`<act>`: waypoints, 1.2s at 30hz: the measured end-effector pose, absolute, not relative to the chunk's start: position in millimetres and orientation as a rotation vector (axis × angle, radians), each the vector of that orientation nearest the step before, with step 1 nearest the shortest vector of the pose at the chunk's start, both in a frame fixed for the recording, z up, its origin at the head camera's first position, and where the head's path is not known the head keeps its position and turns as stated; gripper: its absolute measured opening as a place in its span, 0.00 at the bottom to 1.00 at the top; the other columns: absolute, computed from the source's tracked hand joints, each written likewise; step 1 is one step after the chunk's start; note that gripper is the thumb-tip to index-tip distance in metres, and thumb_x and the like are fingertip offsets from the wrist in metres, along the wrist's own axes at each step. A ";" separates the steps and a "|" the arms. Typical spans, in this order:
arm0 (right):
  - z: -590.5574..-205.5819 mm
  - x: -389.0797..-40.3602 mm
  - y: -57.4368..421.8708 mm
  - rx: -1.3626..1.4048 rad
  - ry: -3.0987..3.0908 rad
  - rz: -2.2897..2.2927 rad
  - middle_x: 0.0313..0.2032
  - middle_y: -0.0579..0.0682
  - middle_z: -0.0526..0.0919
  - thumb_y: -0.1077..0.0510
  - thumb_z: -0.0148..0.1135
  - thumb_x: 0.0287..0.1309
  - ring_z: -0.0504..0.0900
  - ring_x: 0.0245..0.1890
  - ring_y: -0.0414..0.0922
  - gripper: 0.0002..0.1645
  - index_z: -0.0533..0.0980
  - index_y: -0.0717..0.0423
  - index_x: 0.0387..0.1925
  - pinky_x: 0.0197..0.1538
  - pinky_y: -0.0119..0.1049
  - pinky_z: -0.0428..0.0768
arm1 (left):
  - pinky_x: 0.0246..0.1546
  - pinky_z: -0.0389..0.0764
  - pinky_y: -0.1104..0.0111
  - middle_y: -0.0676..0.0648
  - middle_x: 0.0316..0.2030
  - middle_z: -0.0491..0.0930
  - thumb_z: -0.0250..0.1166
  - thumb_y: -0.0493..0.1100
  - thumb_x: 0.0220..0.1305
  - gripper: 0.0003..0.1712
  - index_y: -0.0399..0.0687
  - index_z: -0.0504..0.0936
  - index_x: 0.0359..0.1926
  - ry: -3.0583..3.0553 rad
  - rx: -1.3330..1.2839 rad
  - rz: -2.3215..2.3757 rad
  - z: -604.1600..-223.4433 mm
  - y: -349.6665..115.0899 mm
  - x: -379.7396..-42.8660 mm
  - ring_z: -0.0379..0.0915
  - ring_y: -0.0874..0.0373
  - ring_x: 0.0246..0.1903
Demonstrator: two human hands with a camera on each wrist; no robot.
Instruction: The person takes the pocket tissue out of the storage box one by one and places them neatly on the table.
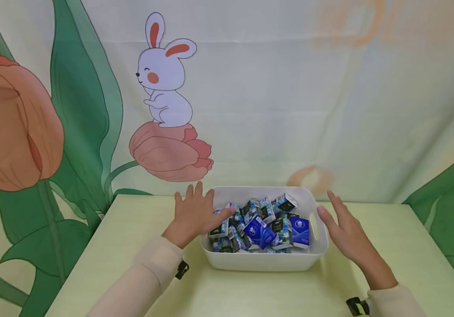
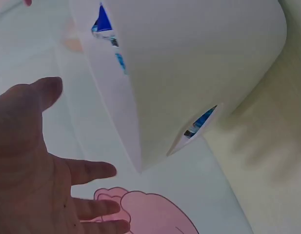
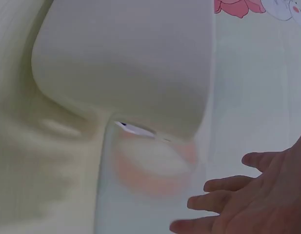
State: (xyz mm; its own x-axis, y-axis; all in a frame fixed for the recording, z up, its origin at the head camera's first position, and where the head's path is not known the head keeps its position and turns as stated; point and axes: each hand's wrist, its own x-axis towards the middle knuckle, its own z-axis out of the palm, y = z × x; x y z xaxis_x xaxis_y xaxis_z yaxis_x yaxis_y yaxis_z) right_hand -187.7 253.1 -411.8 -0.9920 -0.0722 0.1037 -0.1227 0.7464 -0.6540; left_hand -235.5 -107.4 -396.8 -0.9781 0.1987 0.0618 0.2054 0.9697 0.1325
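Note:
A white plastic bin (image 1: pixel 258 263) with handle slots in its ends stands on the table, filled with small packs. Some look like pocket tissue packs: two are plain deep blue (image 1: pixel 259 232), and several others (image 1: pixel 252 210) have a blue, black and white flowery print. My left hand (image 1: pixel 195 215) hovers at the bin's left end with fingers spread, its thumb overlapping the packs in the head view. Beside the right end is my right hand (image 1: pixel 347 233), fingers extended and palm toward the bin. In both wrist views, the left hand (image 2: pixel 28 161) and right hand (image 3: pixel 260 200) hold nothing.
The pale yellow table (image 1: pixel 140 229) extends to both sides of the bin. Behind it hangs a cloth backdrop (image 1: pixel 258 110) printed with a rabbit and tulips, close to the table's far edge. Dark clips (image 1: pixel 181 269) show at both wrists.

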 end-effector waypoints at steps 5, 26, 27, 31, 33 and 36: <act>-422.0 -201.3 254.3 0.068 -2.871 1.287 0.76 0.65 0.52 0.29 0.31 0.74 0.53 0.72 0.73 0.46 0.42 0.47 0.82 0.64 0.75 0.52 | 0.63 0.54 0.32 0.32 0.67 0.64 0.50 0.79 0.61 0.49 0.40 0.84 0.54 -3.059 -0.223 -0.005 -407.0 -94.9 -244.2 0.57 0.35 0.67; -466.6 -226.5 230.3 -0.427 -2.453 1.939 0.32 0.55 0.79 0.56 0.46 0.75 0.74 0.19 0.40 0.22 0.71 0.69 0.58 0.24 0.32 0.75 | 0.67 0.44 0.32 0.33 0.63 0.74 0.65 0.57 0.65 0.22 0.51 0.87 0.53 -2.970 -0.459 0.430 -448.2 -66.5 -234.8 0.60 0.35 0.68; -468.3 -227.6 229.1 -0.440 -2.437 1.928 0.28 0.53 0.77 0.56 0.46 0.74 0.71 0.17 0.40 0.20 0.73 0.69 0.53 0.22 0.32 0.73 | 0.67 0.44 0.32 0.35 0.56 0.80 0.65 0.54 0.66 0.21 0.53 0.86 0.55 -2.968 -0.483 0.390 -448.3 -66.0 -233.1 0.66 0.37 0.65; -471.5 -229.6 227.5 -0.467 -2.425 1.844 0.22 0.50 0.72 0.56 0.47 0.71 0.67 0.14 0.40 0.16 0.73 0.67 0.40 0.19 0.33 0.69 | 0.65 0.46 0.29 0.44 0.35 0.86 0.68 0.50 0.64 0.23 0.57 0.84 0.59 -2.959 -0.529 0.213 -450.8 -66.7 -228.6 0.81 0.42 0.49; -471.8 -230.2 227.3 -0.477 -2.432 1.822 0.22 0.51 0.72 0.56 0.47 0.70 0.67 0.14 0.40 0.16 0.74 0.67 0.40 0.18 0.32 0.68 | 0.63 0.57 0.31 0.43 0.32 0.84 0.72 0.53 0.60 0.25 0.55 0.84 0.58 -2.902 -0.542 0.136 -451.9 -70.1 -227.8 0.83 0.44 0.43; -471.0 -230.0 227.7 -0.488 -2.439 1.808 0.21 0.50 0.72 0.57 0.47 0.69 0.68 0.14 0.40 0.16 0.74 0.68 0.42 0.18 0.32 0.68 | 0.49 0.77 0.43 0.41 0.34 0.82 0.76 0.56 0.55 0.32 0.49 0.83 0.59 -2.809 -0.562 -0.001 -448.8 -76.7 -225.5 0.81 0.44 0.35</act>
